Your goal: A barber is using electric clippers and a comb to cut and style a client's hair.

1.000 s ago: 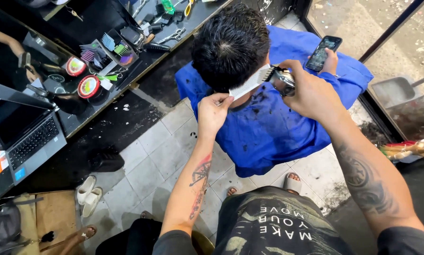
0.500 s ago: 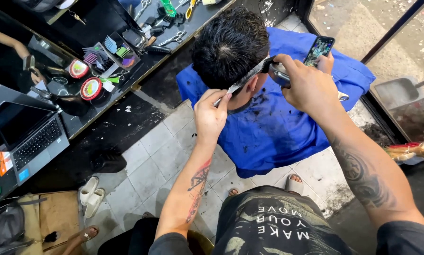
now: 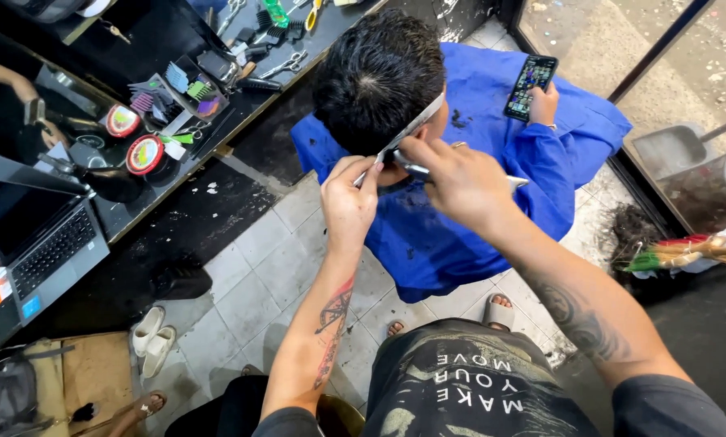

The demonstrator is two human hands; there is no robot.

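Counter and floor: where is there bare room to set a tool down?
The counter is crowded with combs, scissors and tins; its only bare strip lies between the tins and the laptop. The tiled floor between the slippers and the blue cape is open.

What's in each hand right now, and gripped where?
Left hand pinches a comb by its lower end, held against the hair. Right hand grips scissors; handles are hidden inside the fist, only blade ends show.
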